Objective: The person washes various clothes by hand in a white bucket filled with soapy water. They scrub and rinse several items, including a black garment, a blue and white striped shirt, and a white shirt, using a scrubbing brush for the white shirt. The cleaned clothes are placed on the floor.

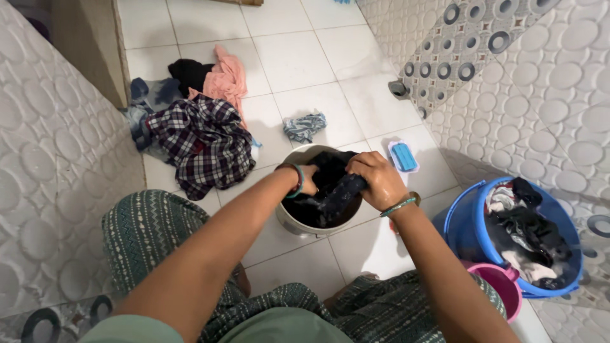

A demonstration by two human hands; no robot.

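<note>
We see both hands over the steel basin (pixel 289 223): right hand (pixel 379 180) gripped tight on the dark wet garment (pixel 330 190), left hand (pixel 307 178) closed on its other end, cloth running roughly across between them, rest pooled inside the basin. Beyond the basin: checked shirt (pixel 203 143), blue soap bar (pixel 404 156); right of it, blue bucket (pixel 470 222)

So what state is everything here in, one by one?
Dark garment: wet, twisted between both hands.
Left hand: grip shut on the dark garment.
Right hand: grip shut on the dark garment.
Metal pot: upright, holding the garment.
Blue bucket: upright, full of clothes.
Checked shirt: crumpled on the floor.
Blue soap: lying in its tray.
</note>
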